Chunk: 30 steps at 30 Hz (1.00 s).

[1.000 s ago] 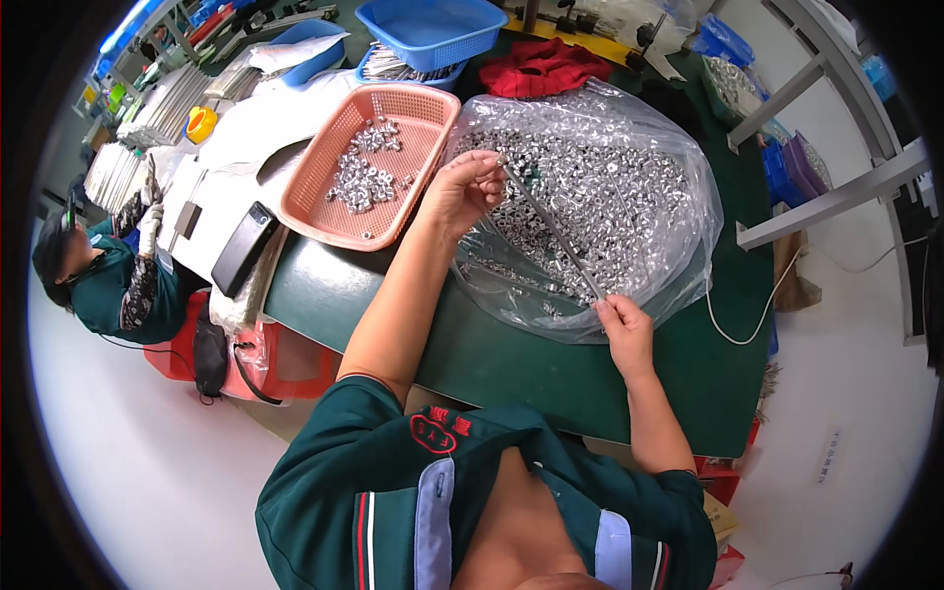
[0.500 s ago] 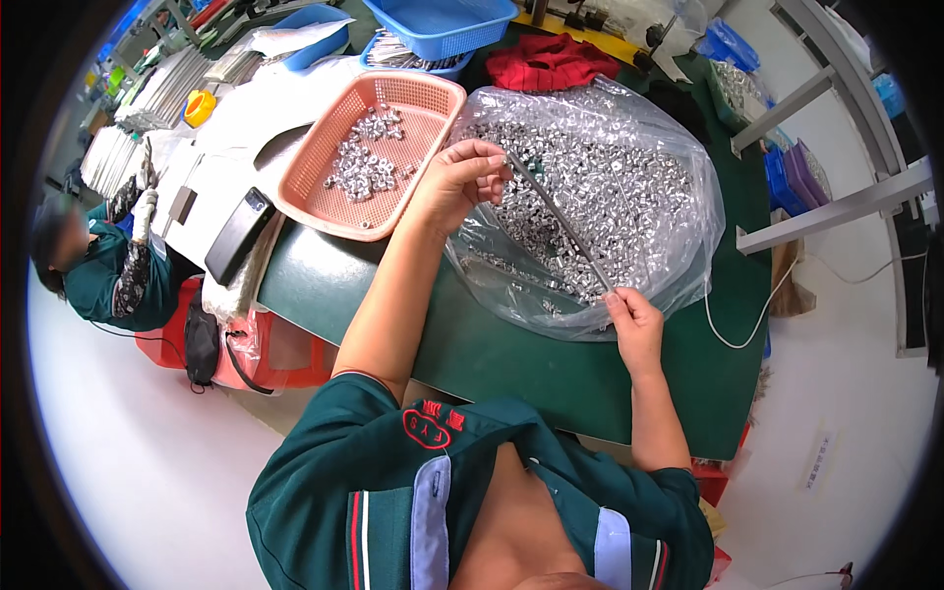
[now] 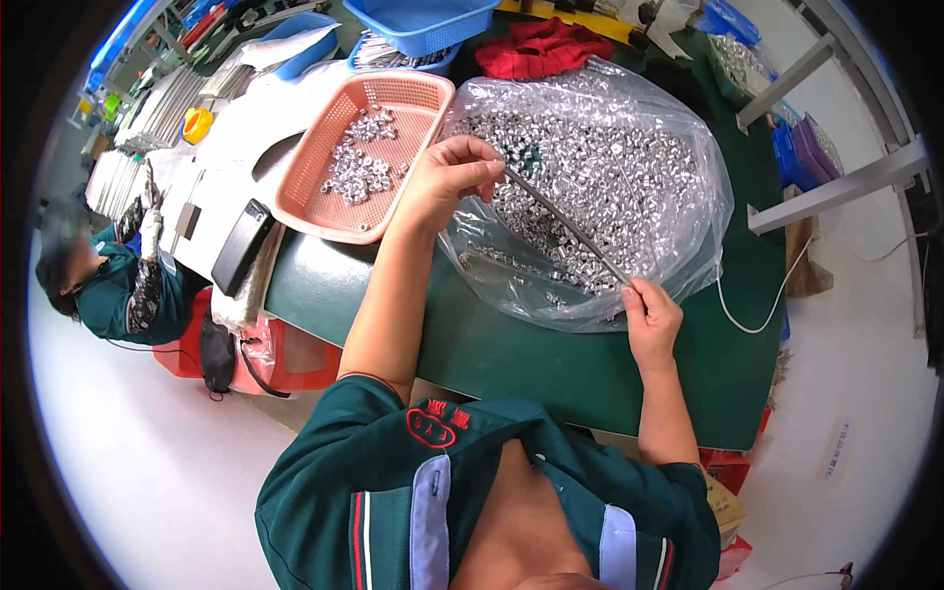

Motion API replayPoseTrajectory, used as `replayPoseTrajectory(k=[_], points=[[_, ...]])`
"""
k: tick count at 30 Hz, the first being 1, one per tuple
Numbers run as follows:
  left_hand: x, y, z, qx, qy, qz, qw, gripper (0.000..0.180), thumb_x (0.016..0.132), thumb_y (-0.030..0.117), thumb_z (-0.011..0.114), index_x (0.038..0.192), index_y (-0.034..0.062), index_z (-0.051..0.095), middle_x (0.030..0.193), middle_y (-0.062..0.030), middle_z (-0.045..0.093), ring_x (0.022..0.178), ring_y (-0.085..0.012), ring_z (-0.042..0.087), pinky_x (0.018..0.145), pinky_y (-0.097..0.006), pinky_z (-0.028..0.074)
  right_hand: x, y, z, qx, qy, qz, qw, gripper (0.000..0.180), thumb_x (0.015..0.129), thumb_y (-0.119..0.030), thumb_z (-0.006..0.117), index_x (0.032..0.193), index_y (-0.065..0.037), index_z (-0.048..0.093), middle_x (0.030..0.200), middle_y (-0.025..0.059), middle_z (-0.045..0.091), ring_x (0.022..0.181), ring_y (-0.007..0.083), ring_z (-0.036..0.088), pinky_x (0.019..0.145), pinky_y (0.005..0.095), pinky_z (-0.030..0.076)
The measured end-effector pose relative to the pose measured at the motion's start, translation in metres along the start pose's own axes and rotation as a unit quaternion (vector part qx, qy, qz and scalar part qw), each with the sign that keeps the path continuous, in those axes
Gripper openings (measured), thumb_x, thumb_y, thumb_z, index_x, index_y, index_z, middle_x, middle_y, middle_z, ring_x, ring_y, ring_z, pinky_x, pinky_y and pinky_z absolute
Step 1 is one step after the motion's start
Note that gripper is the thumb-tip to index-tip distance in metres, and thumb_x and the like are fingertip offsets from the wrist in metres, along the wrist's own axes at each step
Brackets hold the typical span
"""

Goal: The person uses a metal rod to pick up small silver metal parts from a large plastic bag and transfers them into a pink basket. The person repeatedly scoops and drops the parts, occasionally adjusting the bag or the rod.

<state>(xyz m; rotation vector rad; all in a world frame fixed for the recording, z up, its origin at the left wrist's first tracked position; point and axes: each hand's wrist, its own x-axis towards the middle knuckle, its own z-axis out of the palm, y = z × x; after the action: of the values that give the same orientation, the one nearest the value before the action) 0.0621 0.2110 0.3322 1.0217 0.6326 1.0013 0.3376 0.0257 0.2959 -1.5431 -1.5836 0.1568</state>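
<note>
While apparently steadying both ends over clear plastic bag (image 3: 506,303) of small silvery metal fittings (image 3: 612,169), pinches thin grey metal rod (image 3: 567,223) w/ closed R hand (image 3: 653,323) + curled L hand (image 3: 444,185), prob. thumb-to-index.

At the centre, a dull grey rod (image 3: 568,227) shows against bright silver metal fittings (image 3: 610,177) in a clear plastic bag (image 3: 706,197). Upper left of centre, a salmon-pink basket (image 3: 418,108) is patterned with small holes. The worktop (image 3: 531,366) is deep green. At the top, a bright blue basket (image 3: 425,37) and a red cloth (image 3: 546,47); at left, a black phone (image 3: 243,246). Lower centre, a dark green shirt (image 3: 305,521) has red embroidery, pale blue trim and red-and-white stripes.
</note>
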Motion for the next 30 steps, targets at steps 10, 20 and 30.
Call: replayPoseTrajectory(k=[10,20,30], points=[[-0.017,-0.062,0.079,0.114,-0.206,-0.145,0.961,0.026,0.079,0.005,0.073,0.103,0.0001,0.064,0.080,0.0002,0.064,0.074,-0.0059,0.058,0.068,-0.021,0.046,-0.008,-0.011,0.010,0.100,-0.039,0.097,0.989,0.010,0.087,-0.009,0.064,0.089,0.000,0.062,0.066,0.0082,0.057,0.056,0.0153,0.052,0.054,0.0278,0.043],[0.006,-0.032,0.030,0.509,0.139,0.161,0.834,0.018,0.079,0.010,0.066,0.095,0.0012,0.068,0.084,-0.0162,0.067,0.072,-0.0250,0.066,0.068,-0.033,0.051,-0.009,-0.006,0.005,0.136,-0.019,0.155,0.978,0.011,0.088,-0.010,0.065,0.089,0.001,0.063,0.063,0.0017,0.055,0.057,0.0058,0.046,0.053,0.0231,0.039],[0.021,-0.047,0.004,0.669,0.064,0.157,0.723,0.023,0.074,0.016,0.071,0.094,0.0071,0.070,0.093,-0.0117,0.064,0.094,-0.0313,0.060,0.083,-0.040,0.048,-0.009,0.002,0.008,0.157,-0.032,0.179,0.971,0.013,0.089,-0.012,0.065,0.088,0.001,0.062,0.062,-0.0010,0.051,0.057,0.0042,0.042,0.051,0.0223,0.036]])
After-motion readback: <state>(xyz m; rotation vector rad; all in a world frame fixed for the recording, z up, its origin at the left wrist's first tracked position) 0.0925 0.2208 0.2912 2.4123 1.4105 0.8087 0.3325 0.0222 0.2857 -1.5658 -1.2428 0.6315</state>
